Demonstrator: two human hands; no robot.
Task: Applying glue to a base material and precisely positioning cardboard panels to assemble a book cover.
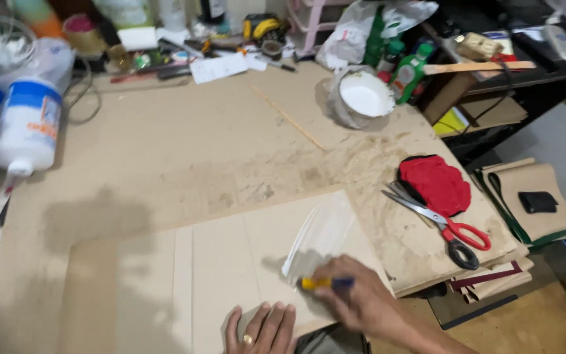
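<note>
nearest the camera, the left hand (262, 330) lies flat, fingers spread narrow, pressing the near edge of a pale cardboard sheet (230, 262) on the worktable (165, 151); a ring shows on one finger. just beside it the right hand (355, 298) is closed around a yellow and blue pen (325, 283), its tip on the sheet next to a clear plastic ruler (319, 239), which is blurred. to mark well, i judge the ruler should be pinned firmly so it cannot slide, and the pen kept tight against its edge in one steady stroke. farther right lie red-handled scissors (443, 226), touching a red fabric piece (435, 183). beyond stand a white bowl (365, 97), a green bottle (409, 71) and, far left, a white glue bottle (27, 124).
</note>
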